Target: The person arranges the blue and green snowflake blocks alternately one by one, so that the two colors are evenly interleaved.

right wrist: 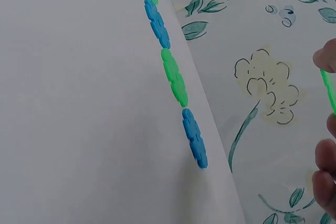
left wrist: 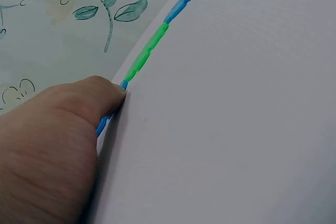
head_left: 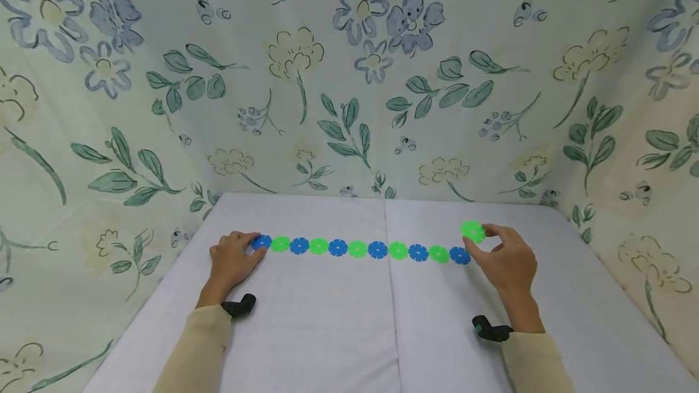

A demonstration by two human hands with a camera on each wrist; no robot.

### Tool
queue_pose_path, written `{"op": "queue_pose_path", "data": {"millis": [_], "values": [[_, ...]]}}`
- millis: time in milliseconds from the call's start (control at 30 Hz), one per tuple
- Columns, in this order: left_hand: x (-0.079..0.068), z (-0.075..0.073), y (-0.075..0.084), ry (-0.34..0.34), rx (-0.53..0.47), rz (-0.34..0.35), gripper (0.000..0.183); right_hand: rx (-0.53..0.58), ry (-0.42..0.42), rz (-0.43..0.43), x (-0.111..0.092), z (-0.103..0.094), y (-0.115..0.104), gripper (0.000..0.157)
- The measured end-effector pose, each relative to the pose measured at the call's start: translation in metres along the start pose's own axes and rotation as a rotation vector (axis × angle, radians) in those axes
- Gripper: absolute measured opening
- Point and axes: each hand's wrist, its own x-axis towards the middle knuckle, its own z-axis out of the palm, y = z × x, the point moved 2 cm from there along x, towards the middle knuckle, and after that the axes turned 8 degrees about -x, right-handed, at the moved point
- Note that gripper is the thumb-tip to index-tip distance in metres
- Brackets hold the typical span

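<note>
A row of flower-shaped plastic discs, alternating blue and green, runs across the white-covered table in the head view. At its left end my left hand [head_left: 232, 262] grips the blue disc [head_left: 263, 242] between thumb and fingers. In the left wrist view the thumb [left wrist: 105, 95] covers part of that disc. My right hand [head_left: 508, 256] pinches a separate green disc [head_left: 473, 231] by its edge, just above the row's right end. Below it lies the last blue disc [right wrist: 195, 139], beside a green disc [right wrist: 174, 77]. Only fingertips and a strip of the held green disc [right wrist: 329, 90] show in the right wrist view.
The white cloth [head_left: 317, 320] has a crease [head_left: 394, 314] running front to back. Behind and beside the table hangs a floral curtain [head_left: 349, 126]. A black wrist camera [head_left: 240, 305] sits at the left sleeve, another black camera [head_left: 491, 329] at the right.
</note>
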Motion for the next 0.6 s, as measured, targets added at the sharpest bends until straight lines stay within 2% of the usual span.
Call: {"op": "queue_pose_path", "data": {"millis": [333,600], "values": [[0.0,0.0,0.002,0.005,-0.007,0.016,0.05,0.028,-0.006,0.077,-0.008,0.006,0.027,0.051],[0.0,0.001,-0.001,0.003,-0.004,0.015,0.052,0.015,-0.145,0.257,-0.015,0.012,0.038,0.052]]}}
